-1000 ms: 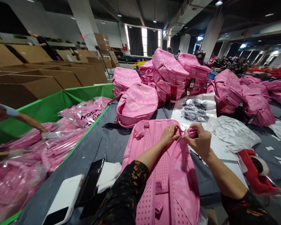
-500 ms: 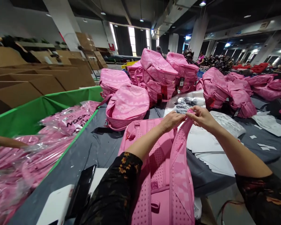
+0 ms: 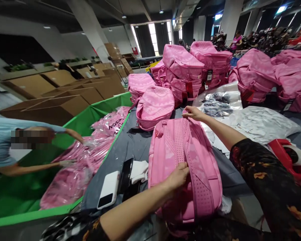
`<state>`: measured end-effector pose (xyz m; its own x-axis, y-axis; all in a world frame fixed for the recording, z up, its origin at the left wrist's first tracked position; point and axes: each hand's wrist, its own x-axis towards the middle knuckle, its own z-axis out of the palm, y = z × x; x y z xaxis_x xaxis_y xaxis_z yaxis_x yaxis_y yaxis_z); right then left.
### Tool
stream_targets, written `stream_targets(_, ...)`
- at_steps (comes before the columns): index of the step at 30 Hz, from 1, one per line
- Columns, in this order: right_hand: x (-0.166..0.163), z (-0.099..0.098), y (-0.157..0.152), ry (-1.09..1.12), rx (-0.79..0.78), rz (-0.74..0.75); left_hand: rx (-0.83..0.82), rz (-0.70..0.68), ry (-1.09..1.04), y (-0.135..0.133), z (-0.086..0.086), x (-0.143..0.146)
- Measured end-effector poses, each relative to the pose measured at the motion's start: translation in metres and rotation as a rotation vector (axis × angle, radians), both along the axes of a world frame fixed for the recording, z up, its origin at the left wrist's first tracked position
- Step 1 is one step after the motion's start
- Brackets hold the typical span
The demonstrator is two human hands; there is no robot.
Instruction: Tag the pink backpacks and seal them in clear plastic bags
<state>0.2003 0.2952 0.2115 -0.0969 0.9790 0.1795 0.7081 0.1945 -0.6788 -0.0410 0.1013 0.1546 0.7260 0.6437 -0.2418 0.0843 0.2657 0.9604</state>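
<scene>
A pink backpack (image 3: 157, 157) lies in front of me with its dotted shoulder straps facing up and its top pointing away. My left hand (image 3: 177, 175) is closed at the inner edge of the right-hand shoulder strap (image 3: 202, 187), around the middle of the bag; its fingertips are partly hidden. At the top edge of the bag, my right hand (image 3: 193, 113) pinches a small pink piece of it, mostly covered by the fingers. A white power bank (image 3: 109, 189) and a black glossy object (image 3: 126, 174) rest left of the backpack, beside a crumpled white cloth (image 3: 139, 171).
More pink backpacks (image 3: 183, 60) are stacked at the back of the grey table. Right of me are clear plastic bags (image 3: 263, 124) and a red tape dispenser (image 3: 283, 157). On the left, a co-worker (image 3: 2, 144) reaches into a green-lined bin (image 3: 37, 214) of bagged pink goods.
My left hand has left the raised strap and come down to the bag's middle. The right hand has moved left to the bag's top. The view has swung, bringing the co-worker into sight.
</scene>
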Motion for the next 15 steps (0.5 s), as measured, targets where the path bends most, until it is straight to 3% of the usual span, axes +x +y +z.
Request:
stream_targets(3, -0.011, -0.021, 0.006, -0.431, 0.009, -0.030, -0.115, -0.079, 0.065, -0.022, 0.010, -0.021)
stream_targets(5, -0.011, -0.035, 0.004, -0.589, 0.035, -0.053, 0.010, -0.206, 0.195, -0.012, 0.019, -0.040)
stream_targets(6, -0.009, -0.042, 0.003, -0.616, 0.038, -0.078, 0.143, -0.204, 0.280, 0.003, 0.023, -0.049)
stream_targets(7, -0.007, -0.049, 0.002, -0.618, 0.032, -0.107, 0.315, -0.135, 0.369, 0.024, 0.026, -0.056)
stream_targets(10, -0.004, -0.069, 0.002, -0.582, 0.053, -0.116, 0.843, 0.305, 0.626, 0.116, 0.025, -0.061)
stream_targets(12, -0.004, -0.079, 0.003, -0.550, 0.120, -0.061, 0.955, 0.473, 0.776, 0.180, 0.017, -0.050)
stream_targets(15, -0.004, -0.090, 0.006, -0.439, 0.218, -0.028, 0.942, 0.423, 0.853, 0.243, -0.001, -0.022)
